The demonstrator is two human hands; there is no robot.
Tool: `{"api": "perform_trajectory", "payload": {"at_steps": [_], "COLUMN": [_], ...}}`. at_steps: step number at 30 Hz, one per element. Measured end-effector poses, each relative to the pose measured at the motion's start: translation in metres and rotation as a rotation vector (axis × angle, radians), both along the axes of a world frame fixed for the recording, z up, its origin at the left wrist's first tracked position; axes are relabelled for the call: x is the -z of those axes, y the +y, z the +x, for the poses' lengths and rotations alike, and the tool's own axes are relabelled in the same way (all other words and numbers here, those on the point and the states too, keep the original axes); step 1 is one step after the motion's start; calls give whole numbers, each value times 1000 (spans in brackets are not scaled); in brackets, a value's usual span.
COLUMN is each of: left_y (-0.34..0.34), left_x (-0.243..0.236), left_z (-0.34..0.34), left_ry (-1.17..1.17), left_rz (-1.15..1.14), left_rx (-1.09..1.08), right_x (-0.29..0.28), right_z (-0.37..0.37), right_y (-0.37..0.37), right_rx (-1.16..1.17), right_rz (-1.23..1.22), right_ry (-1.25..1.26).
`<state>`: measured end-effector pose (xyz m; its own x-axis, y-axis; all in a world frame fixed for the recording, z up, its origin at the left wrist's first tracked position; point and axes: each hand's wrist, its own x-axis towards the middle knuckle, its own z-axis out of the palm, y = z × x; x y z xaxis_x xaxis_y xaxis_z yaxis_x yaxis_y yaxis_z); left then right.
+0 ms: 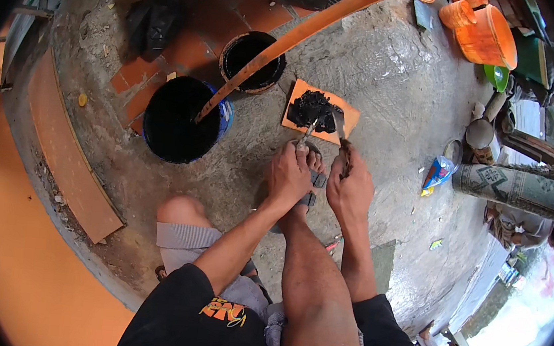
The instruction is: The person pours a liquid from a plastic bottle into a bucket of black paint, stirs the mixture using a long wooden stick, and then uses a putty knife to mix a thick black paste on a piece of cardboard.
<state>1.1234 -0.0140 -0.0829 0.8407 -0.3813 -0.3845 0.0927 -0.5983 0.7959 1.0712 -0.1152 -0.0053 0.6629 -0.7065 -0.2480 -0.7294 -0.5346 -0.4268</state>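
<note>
Black paste (310, 107), glossy, lumpy, heaped on an orange board (305, 87); left hand (292, 176) clamped round a thin tool (307, 134); right hand (351, 187) gripping a scraper (340, 122)!

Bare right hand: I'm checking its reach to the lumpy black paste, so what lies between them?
In the head view, a flat-bladed, black-smeared tool held in the right hand extends toward the paste.

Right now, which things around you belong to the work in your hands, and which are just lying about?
In the work:
Thin tool, in the left hand
Flat-bladed tool, in the right hand
Black paste on the orange board
Probably the blue bucket with the long strip

Apparently just lying about:
Orange tub
Green bowl
Blue packet
</note>
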Motion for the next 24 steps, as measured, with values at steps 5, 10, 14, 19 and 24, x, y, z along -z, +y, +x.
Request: {"api": "perform_trajectory", "payload": {"at_steps": [5, 10, 14, 19, 24], "left_y": [-7, -7, -5, 2, 19], "left_x": [18, 27, 22, 9, 3], "left_z": [-11, -11, -8, -4, -6], "left_ry": [-147, -48, -21, -69, -105], "left_rz": [-9, -38, -108, -58, -1], "left_rx": [-65, -85, -85, -33, 41], "right_x": [-10, -8, -4, -2, 2], "right_z": [-10, -8, -2, 6, 14], "right_y": [4, 10, 8, 2, -6], "right_rx": [-36, -66, -66, -41, -59], "right_rz": [14, 105, 121, 191, 159], "right_ry": [54, 51, 65, 26, 35]}}
